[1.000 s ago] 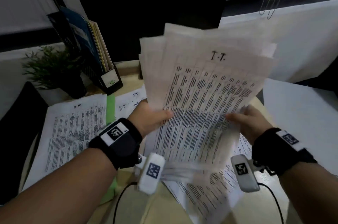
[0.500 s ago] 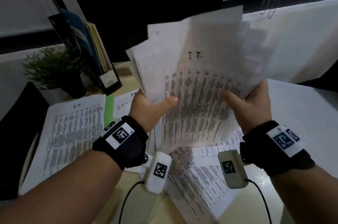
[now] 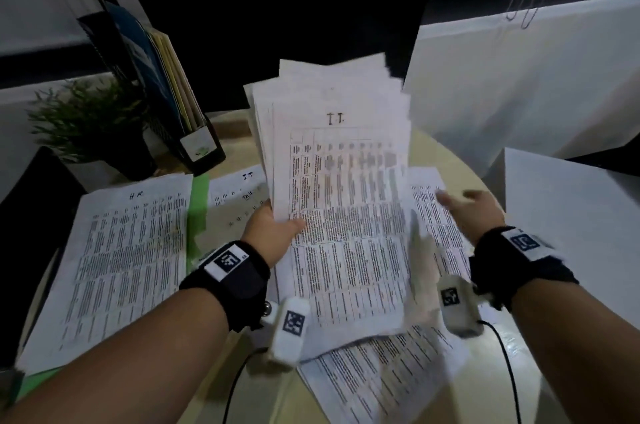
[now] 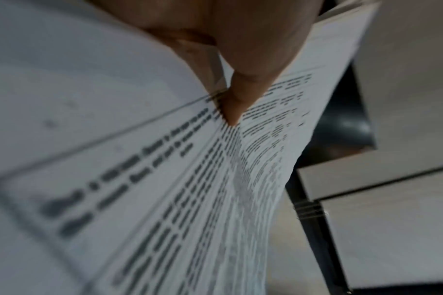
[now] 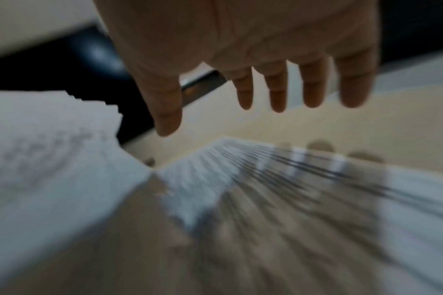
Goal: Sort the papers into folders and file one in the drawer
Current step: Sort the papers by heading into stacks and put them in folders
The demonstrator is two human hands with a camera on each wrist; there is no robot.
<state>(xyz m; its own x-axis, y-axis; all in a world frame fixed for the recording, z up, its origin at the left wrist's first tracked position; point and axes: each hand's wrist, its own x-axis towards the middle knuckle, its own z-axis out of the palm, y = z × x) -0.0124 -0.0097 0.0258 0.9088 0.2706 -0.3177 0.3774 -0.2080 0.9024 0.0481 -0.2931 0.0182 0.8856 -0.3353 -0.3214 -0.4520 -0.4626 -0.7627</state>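
Observation:
A thick stack of printed papers [image 3: 346, 188] headed "I.T." is held tilted above the table. My left hand [image 3: 273, 229] grips its left edge, thumb on the top sheet [image 4: 243, 95]. My right hand [image 3: 467, 212] hovers to the stack's right, fingers spread and straight [image 5: 278, 93], holding nothing, above loose sheets [image 3: 429, 215] on the table. An "HR" sheet [image 3: 121, 257] lies on a green folder [image 3: 198, 205] at the left. Another "I.T." sheet [image 3: 239, 195] lies behind my left hand. More printed pages [image 3: 381, 375] lie under the stack near the front.
A black file holder [image 3: 194, 143] with blue and yellow folders stands at the back left, beside a small potted plant [image 3: 90, 125]. A dark monitor [image 3: 277, 25] is behind the table. White cabinet surfaces [image 3: 571, 215] flank the right side of the round beige table [image 3: 519, 354].
The right hand has let go of the stack and moved out to the right, open. The left hand has lowered the stack from its raised, fanned position toward the table.

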